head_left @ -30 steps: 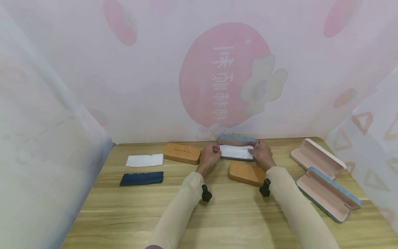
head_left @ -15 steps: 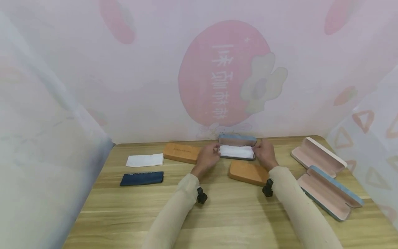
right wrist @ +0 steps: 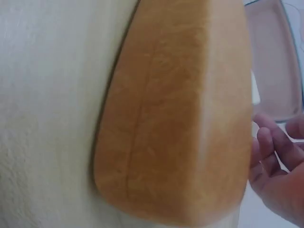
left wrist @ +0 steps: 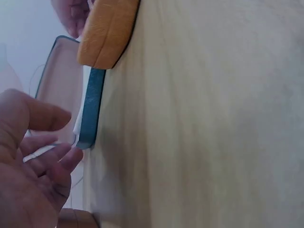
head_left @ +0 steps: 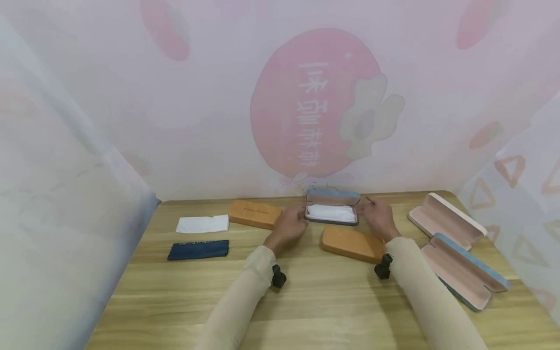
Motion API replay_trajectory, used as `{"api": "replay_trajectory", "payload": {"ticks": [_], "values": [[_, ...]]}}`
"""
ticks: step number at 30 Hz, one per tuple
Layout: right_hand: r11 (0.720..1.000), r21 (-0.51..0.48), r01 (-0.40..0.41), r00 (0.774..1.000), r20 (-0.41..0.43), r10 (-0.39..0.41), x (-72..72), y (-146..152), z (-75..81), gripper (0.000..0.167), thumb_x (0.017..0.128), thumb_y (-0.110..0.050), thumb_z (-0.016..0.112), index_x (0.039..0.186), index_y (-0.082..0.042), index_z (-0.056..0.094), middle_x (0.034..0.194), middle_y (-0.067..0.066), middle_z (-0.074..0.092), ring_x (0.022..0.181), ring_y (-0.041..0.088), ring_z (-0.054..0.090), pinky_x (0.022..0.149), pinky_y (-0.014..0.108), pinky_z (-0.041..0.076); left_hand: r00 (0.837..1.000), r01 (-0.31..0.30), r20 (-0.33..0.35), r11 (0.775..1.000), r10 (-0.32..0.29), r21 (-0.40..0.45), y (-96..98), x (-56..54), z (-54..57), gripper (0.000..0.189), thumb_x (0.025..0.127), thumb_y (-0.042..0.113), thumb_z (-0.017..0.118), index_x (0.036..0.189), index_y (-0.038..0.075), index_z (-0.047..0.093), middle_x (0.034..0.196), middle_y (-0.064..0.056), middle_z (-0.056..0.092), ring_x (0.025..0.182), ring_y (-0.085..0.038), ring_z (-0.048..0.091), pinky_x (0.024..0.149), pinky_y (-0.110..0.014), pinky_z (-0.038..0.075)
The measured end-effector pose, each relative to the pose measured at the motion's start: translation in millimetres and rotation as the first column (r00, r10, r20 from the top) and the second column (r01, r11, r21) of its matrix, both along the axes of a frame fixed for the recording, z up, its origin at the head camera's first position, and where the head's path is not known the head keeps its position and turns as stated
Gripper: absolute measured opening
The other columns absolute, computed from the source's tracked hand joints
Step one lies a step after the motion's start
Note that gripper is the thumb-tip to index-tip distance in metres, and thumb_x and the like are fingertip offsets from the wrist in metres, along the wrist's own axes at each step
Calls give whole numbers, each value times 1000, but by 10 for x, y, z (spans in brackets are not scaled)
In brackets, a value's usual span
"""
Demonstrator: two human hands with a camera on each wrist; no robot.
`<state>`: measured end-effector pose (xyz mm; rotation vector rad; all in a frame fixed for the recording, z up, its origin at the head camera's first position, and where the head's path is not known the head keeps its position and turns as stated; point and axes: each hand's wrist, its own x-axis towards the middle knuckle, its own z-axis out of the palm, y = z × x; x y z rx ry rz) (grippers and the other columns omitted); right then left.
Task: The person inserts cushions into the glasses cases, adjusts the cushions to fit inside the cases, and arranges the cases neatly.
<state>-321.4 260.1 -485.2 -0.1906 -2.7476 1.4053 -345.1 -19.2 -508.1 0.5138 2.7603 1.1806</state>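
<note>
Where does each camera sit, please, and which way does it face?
Head: on the head, facing forward and down over the table; both sleeves, left hand and right hand show.
Left wrist: on that wrist, facing the middle open case; both hands show.
Right wrist: on that wrist, facing the near orange case; right hand shows at the edge.
Both wrist views share these two cases.

I can't read the wall characters (head_left: 313,114) beyond my left grip (head_left: 288,226), nor lettering on the orange case (head_left: 254,214) and blue cloth (head_left: 198,250) leftward.
</note>
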Motion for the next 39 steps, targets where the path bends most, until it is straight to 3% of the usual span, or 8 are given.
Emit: {"api": "replay_trajectory", "payload": {"ticks": [2,6,14,22,25,28,29,39], "values": [[994,-95,53,998,28,-50,32,18,47,52,110,-31,39,145,6,50,125,26,69,93,27,72,70,28,57,999,-46,6,998,45,32,-12,-18,38,49,96,14,62,144,11,55,135,-8,64,100,-24,61,85,-44,54],[975,-184,127,988,110,-108,28,45,89,66,108,-49,35,138,5,57,128,29,65,81,18,70,75,36,62,994,-89,66,992,83,88,3,-55,111,52,104,24,53,153,11,42,138,-10,61,119,-29,61,101,-53,50],[955,-242,172,957,272,-103,-96,-20,64,80,104,-61,30,150,4,42,134,29,56,113,34,62,84,40,62,966,-87,256,983,43,162,117,-165,181,69,108,54,24,157,5,33,159,-16,41,146,-36,40,119,-52,34],[909,-334,248,913,394,-105,-180,-46,67,81,100,-64,42,147,2,44,124,18,55,102,25,59,96,45,58,928,-199,351,965,130,170,265,-285,199,75,106,62,16,157,11,37,159,-12,43,146,-36,39,120,-53,33],[896,-373,239,912,404,-75,-193,-65,82,83,99,-64,47,148,3,43,126,19,56,104,25,59,99,45,55,923,-229,348,963,167,145,314,-327,222,74,107,59,14,133,4,57,119,-12,66,104,-29,64,99,-47,50],[893,-385,234,911,407,-63,-212,-75,97,84,97,-65,49,147,2,44,125,18,57,103,23,60,100,43,55,920,-249,341,960,194,126,356,-356,253,65,108,55,15,97,5,54,70,-4,50,56,-19,40,64,-39,46],[890,-391,235,910,410,-60,-218,-75,102,84,96,-65,50,146,2,45,125,18,57,102,23,61,100,43,55,920,-256,337,959,202,124,367,-364,260,59,109,53,16,92,8,49,64,-3,39,52,-18,28,57,-37,39],[897,-372,238,901,429,-62,-233,-47,113,78,97,-62,52,139,4,49,121,15,57,95,20,65,98,40,56,931,-228,326,957,161,181,336,-343,219,51,109,53,20,101,11,48,68,-1,44,49,-14,32,51,-32,36]]}}
